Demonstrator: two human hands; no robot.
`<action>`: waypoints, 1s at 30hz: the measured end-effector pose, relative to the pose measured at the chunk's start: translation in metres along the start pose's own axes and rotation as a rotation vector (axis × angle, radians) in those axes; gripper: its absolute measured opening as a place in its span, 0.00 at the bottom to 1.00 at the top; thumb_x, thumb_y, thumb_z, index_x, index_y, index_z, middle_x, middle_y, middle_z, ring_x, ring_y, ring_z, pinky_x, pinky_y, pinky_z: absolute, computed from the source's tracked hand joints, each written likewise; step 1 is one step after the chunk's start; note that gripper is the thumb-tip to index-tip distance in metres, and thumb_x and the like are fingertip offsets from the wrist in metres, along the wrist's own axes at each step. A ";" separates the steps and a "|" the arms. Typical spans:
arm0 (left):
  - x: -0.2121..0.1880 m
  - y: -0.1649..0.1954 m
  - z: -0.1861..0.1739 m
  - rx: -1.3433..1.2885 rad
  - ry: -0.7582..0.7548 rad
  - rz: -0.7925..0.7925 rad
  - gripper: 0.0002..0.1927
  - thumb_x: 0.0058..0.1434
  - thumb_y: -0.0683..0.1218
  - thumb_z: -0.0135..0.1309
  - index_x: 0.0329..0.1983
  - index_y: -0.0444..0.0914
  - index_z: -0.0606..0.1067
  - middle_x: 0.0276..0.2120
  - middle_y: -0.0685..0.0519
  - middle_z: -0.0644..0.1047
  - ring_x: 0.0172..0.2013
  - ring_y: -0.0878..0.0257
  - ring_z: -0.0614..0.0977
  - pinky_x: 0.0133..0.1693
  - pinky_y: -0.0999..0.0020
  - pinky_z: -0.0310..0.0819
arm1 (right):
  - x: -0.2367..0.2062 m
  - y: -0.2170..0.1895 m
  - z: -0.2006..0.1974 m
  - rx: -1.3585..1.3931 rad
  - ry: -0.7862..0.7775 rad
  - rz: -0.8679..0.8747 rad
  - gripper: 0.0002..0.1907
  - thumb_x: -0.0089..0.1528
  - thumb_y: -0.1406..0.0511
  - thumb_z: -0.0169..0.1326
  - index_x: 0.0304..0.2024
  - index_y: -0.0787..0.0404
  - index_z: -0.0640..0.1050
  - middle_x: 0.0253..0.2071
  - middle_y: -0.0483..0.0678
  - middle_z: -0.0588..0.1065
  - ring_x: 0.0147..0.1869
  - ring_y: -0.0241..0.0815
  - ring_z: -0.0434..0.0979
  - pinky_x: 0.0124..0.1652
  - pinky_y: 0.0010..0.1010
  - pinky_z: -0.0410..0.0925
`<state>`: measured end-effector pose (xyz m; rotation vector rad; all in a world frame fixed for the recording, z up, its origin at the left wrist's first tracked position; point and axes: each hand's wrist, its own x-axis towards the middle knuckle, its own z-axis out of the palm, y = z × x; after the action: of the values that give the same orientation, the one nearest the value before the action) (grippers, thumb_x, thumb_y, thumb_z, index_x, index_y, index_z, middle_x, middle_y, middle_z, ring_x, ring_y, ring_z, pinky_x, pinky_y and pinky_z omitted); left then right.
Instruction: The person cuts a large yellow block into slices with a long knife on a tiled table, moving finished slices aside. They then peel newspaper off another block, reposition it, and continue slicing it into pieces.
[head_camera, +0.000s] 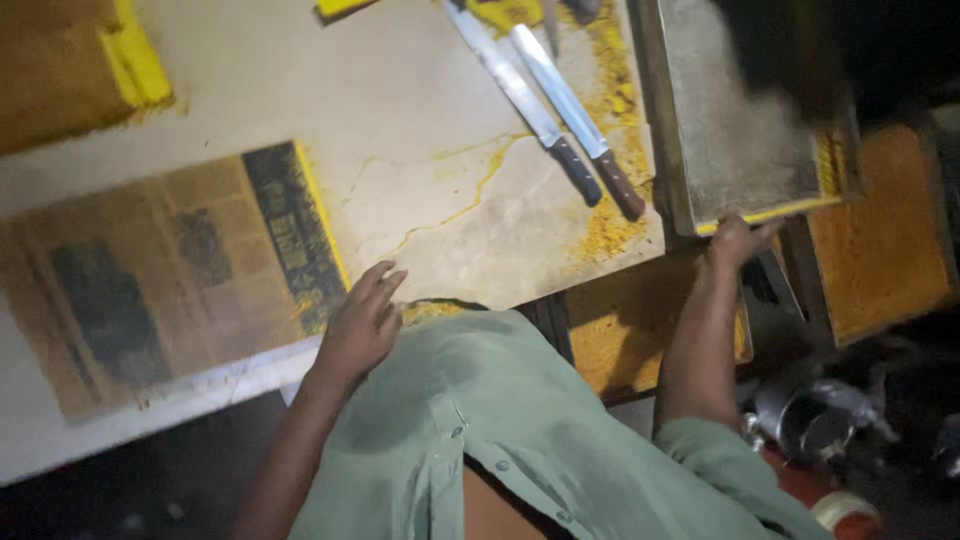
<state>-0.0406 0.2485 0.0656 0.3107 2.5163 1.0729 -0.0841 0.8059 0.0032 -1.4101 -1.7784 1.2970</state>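
My left hand (362, 322) rests at the near edge of a pale stone counter (400, 150), fingers loosely apart, touching the corner of a stained sheet of newspaper (170, 270). It holds nothing. My right hand (738, 243) grips the near rim of a large metal tray (735, 130) that stands at the counter's right end. Two long knives (560, 110) with dark handles lie side by side on the counter just left of the tray, blades pointing away from me. Yellow-orange powder is smeared around them.
Yellow blocks (135, 60) sit at the far left of the counter. An orange-coated tray (880, 240) lies to the right, lower down. Another orange-stained surface (620, 320) shows below the counter edge. Metal vessels (810, 420) stand on the dark floor at right.
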 end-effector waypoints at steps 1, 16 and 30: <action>-0.009 -0.008 -0.003 0.005 0.015 -0.057 0.26 0.61 0.44 0.54 0.65 0.43 0.71 0.68 0.47 0.68 0.60 0.48 0.76 0.58 0.56 0.72 | -0.007 0.003 0.007 -0.059 0.013 -0.077 0.42 0.61 0.78 0.50 0.75 0.61 0.50 0.74 0.58 0.55 0.71 0.52 0.65 0.69 0.41 0.60; -0.087 -0.257 -0.217 0.185 0.605 -0.075 0.19 0.68 0.43 0.56 0.62 0.39 0.74 0.63 0.43 0.72 0.65 0.46 0.71 0.65 0.50 0.66 | -0.272 0.001 0.110 -0.634 -0.286 -0.792 0.32 0.70 0.67 0.57 0.74 0.68 0.63 0.60 0.62 0.75 0.62 0.56 0.75 0.62 0.46 0.69; -0.012 -0.470 -0.370 -0.136 0.273 -0.142 0.07 0.59 0.43 0.61 0.37 0.35 0.80 0.35 0.44 0.80 0.40 0.50 0.84 0.44 0.54 0.78 | -0.514 -0.021 0.314 -0.579 -1.042 -0.443 0.17 0.70 0.62 0.62 0.36 0.67 0.72 0.30 0.45 0.70 0.34 0.32 0.65 0.33 0.28 0.62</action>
<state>-0.2125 -0.3145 -0.0398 -0.0574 2.6333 1.2956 -0.1923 0.2140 -0.0251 -0.4195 -3.1117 1.4198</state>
